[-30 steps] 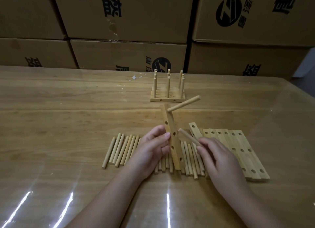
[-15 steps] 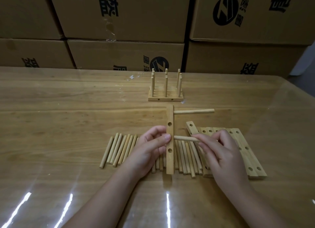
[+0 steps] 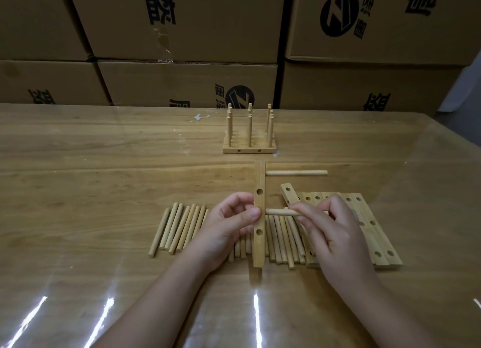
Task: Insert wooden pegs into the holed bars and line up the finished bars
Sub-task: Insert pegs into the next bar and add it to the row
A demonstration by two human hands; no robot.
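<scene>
Left hand point(image 3: 229, 224) grips the holed bar point(image 3: 259, 212) upright over the loose pegs point(image 3: 179, 225) — one peg point(image 3: 296, 173) already seated up top — while right hand point(image 3: 330, 230) pinches a second peg point(image 3: 279, 212) (tip at the middle hole).

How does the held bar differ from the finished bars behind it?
The held bar, in the left hand, has pegs pointing right; the finished bars lie flat, pegs upright. The held bar has two pegs, one peg pinched by the right hand; finished bars show three across. Both pale wood.
</scene>
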